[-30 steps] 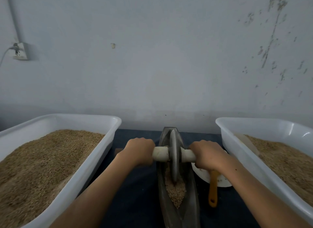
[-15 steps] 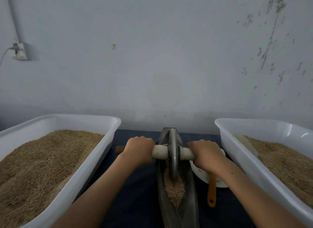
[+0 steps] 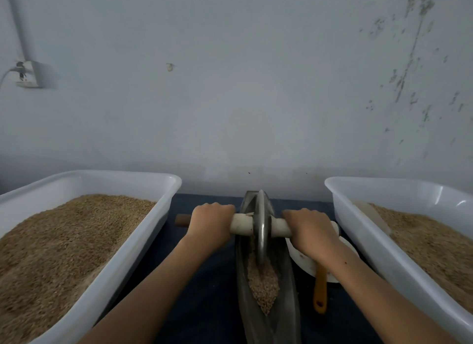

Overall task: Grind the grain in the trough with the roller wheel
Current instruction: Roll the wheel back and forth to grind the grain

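Note:
A narrow boat-shaped metal trough (image 3: 290, 292) lies lengthwise in front of me on a dark cloth. Brown grain (image 3: 263, 282) fills its near half. A thin metal roller wheel (image 3: 261, 223) stands upright in the trough near its far end, on a pale axle handle (image 3: 242, 224). My left hand (image 3: 211, 222) grips the axle to the left of the wheel. My right hand (image 3: 308, 227) grips it to the right. A brown end of the axle sticks out past my left hand.
A white tub (image 3: 128, 261) heaped with grain stands to the left, and another white tub (image 3: 378, 246) of grain to the right. A white dish (image 3: 302, 261) and an orange-handled tool (image 3: 320, 292) lie between trough and right tub. A grey wall rises close behind.
Both hands have rolled the wheel away from me along the trough, toward its far end. More of the grain behind the wheel now shows.

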Demonstrator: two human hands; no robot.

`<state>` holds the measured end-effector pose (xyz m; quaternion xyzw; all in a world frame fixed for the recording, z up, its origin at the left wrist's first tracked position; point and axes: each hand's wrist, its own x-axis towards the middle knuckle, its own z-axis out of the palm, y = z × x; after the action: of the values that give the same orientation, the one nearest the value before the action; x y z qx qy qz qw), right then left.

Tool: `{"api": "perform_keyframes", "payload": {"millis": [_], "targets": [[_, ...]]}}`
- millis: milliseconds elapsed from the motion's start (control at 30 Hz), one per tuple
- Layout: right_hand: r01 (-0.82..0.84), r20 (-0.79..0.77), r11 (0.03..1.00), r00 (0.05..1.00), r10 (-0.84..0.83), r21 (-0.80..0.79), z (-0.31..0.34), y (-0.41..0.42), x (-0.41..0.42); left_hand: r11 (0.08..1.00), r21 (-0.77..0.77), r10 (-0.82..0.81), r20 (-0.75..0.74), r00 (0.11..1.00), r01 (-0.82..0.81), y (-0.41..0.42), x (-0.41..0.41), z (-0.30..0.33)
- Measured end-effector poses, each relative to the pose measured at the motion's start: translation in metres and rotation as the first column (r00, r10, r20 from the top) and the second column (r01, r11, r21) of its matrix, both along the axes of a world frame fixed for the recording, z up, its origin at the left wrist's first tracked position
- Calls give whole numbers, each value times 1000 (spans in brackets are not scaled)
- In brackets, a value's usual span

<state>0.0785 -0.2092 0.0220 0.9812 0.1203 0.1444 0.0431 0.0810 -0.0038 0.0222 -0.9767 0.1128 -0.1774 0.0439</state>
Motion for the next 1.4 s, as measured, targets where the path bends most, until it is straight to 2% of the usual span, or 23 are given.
{"api": "perform_keyframes", "payload": {"millis": [67,133,233,367,467,533,600,667,800,900,967,1033,1167,1267,1400], "targets": [[-21,89,999,996,17,40,-9,-1,3,1000,-12,-3,95,995,4,-2,0,-5],[-39,128,998,991,33,48,-13,-4,4,1000,-19,-10,126,992,12,-2,-1,-8],[-42,66,998,997,39,40,-8,-5,0,999,-1,-33,83,996,33,0,-2,-4],[-34,-98,997,995,28,-63,7,-2,-7,998,57,-28,-168,985,38,3,-2,9],[-67,-281,991,959,33,-113,17,-2,-14,1000,14,-17,-437,900,26,7,-6,14],[-76,-372,991,928,29,-111,22,-4,-15,1000,-1,-19,-509,861,22,7,-7,14],[-66,-404,992,915,18,-105,23,-5,-14,1000,2,-20,-480,877,23,5,-7,14],[-59,-373,994,927,22,-88,19,-5,-11,1000,21,-13,-402,916,23,4,-6,13],[-34,-178,999,984,27,-37,8,-4,-4,998,65,6,-181,984,6,1,-3,8],[-12,23,999,1000,11,51,-5,-3,0,1000,21,-14,-7,1000,14,-1,-4,2],[-10,111,997,994,2,74,-12,-2,1,1000,-16,-26,61,998,27,-2,-5,-2],[-12,127,997,992,1,80,-15,-2,1,999,-34,-26,73,997,29,-2,-5,-3],[-13,27,999,1000,12,31,-3,-2,-4,1000,18,-21,-26,999,22,0,-7,3],[-24,-139,999,990,17,-48,8,-3,-9,998,58,-20,-192,981,31,1,-8,11],[-40,-378,996,926,7,-80,20,-5,-13,998,45,-13,-400,916,34,4,-11,17]]}}
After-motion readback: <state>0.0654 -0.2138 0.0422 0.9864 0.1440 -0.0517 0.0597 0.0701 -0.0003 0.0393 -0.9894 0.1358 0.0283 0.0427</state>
